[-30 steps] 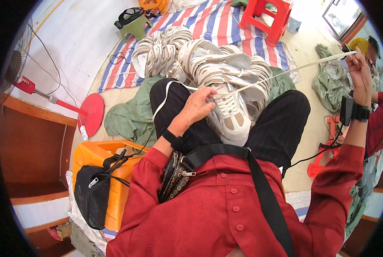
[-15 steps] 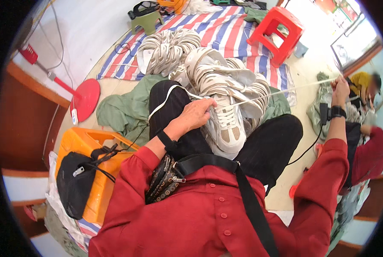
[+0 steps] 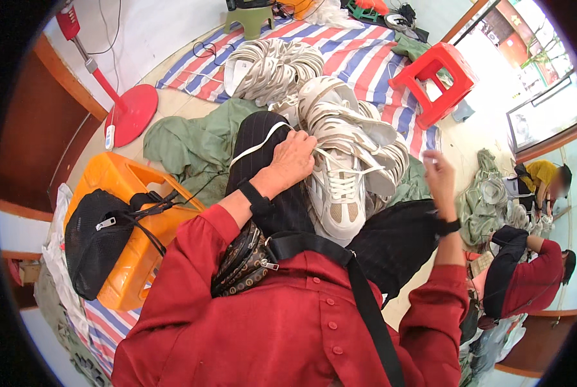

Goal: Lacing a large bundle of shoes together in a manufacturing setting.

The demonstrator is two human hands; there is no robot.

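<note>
Sneaker sits on the person's lap, right about dead center, long axis running 12 to 6. Which end is the toe I honestly can't tell, since the top end is buried under the hand and the pile. It's white with beige mesh panels and white laces crossing the upper.

Left hand is clamped down on the shoe's upper end, fingers curled around it, so that part is mostly hidden. Right hand is up at about 3 o'clock from the shoe, fingers pinched together, but I can't make out what's in them.

Pile of more white sneakers butts up against the shoe at 12 o'clock, with a second heap further out on the striped tarp. Tough to count individual shoes.

Orange crate is over at 9 o'clock, with a black mesh bag draped over it, so whatever's inside is hidden. Red stool stands at 1 o'clock.
</note>
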